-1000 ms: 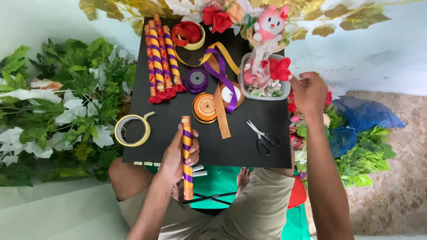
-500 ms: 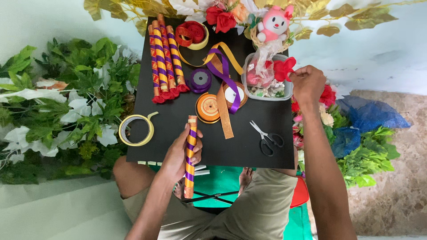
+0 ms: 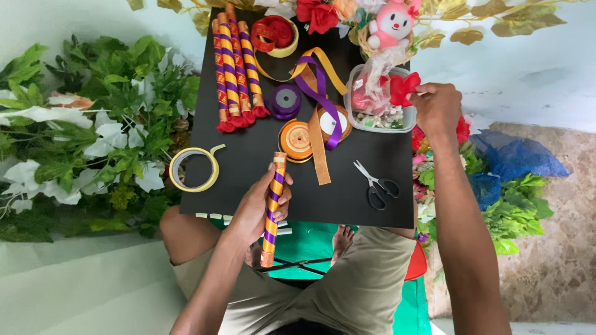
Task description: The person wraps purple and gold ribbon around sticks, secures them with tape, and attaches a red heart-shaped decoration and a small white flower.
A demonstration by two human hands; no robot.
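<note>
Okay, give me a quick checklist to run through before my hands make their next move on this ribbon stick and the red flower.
1. Left hand grips the striped stick: ok.
2. Right hand pinches the red flower: ok.
3. Flower clear of the plastic container: cannot tell.
4. Scissors lying closed on the black board, away from both hands: ok.
5. Tape roll fully on the board: not ok, it overhangs the left edge.

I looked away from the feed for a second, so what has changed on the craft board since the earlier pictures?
Little. The left hand keeps its grip on the gold-and-purple wrapped stick, tilted slightly differently. The right hand has closed its fingers on a red flower piece at the clear plastic container. The scissors, tape ring and ribbon spools lie unmoved.
</note>
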